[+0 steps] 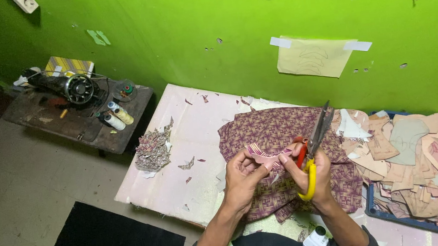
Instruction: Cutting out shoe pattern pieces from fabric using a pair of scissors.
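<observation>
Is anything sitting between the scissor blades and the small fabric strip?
Nothing visible. The left hand pinches the fabric strip; the right hand holds the scissors, blades pointing up and away, open air between them.

Bright green wall [175, 29] — grey floor [25, 205], black mat [115, 245].

My left hand [242, 178] is raised, fingers curled in a pinch. My right hand [312, 173] is closed, close beside it. Both forearms rise from near.
</observation>
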